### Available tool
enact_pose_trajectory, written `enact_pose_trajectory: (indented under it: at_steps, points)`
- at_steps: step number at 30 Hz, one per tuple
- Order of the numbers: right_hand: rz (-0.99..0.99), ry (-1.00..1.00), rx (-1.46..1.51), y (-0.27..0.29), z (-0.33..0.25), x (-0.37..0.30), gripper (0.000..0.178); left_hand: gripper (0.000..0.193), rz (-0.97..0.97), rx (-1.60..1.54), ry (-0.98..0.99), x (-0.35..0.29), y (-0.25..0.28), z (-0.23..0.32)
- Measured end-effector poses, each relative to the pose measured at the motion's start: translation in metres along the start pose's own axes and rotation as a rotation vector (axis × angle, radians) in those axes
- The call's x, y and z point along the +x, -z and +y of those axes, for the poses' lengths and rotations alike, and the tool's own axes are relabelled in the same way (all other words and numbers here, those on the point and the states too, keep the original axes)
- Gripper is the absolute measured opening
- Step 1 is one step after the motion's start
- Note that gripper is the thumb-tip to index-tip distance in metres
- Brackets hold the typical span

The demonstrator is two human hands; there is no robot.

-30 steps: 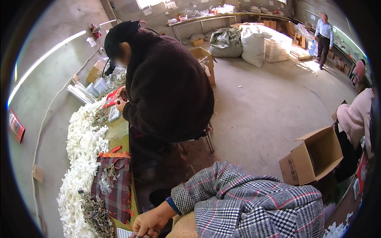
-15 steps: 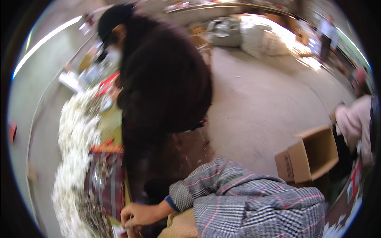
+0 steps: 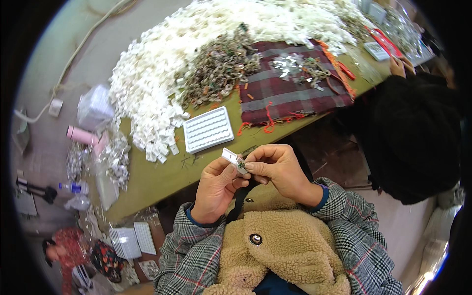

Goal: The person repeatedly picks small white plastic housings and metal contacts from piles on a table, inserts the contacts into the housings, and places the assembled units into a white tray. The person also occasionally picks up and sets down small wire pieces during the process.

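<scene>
My left hand (image 3: 214, 189) and my right hand (image 3: 276, 167) meet in front of my chest, both pinching a small white plastic piece (image 3: 231, 158) with a tiny dark part at its end. Just beyond my hands a white ribbed tray (image 3: 208, 129) lies on the green table (image 3: 162, 174). Farther back lie a big heap of white plastic pieces (image 3: 162, 64) and a pile of small brownish metal rings (image 3: 216, 69).
A dark plaid cloth (image 3: 290, 93) with shiny small parts covers the table's right part. A person in black (image 3: 413, 132) sits at the right, hand at the table. Plastic bags (image 3: 96, 105), a pink tube (image 3: 81, 134) and spare trays (image 3: 132, 240) lie at the left.
The view has swung from the room and the person in black down to the table. My hands now hold the white piece together in front of my chest.
</scene>
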State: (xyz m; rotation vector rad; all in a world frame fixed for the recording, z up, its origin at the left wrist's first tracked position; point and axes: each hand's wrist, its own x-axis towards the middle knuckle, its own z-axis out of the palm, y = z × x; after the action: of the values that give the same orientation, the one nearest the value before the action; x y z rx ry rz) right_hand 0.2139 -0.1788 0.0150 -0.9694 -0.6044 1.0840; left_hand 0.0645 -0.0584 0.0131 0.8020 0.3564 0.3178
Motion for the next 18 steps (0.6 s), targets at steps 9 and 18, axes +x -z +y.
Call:
enact_pose_trajectory:
  at_steps: [9,18]
  points:
    - [-0.163,0.623,-0.794,-0.014,0.004,-0.010,0.030,0.018,0.111,-0.055,-0.143,-0.021,0.003,-0.008]
    - [-0.120,0.739,-0.871,-0.022,0.013,-0.016,0.032,0.017,0.244,0.072,-0.307,-0.032,-0.006,-0.022]
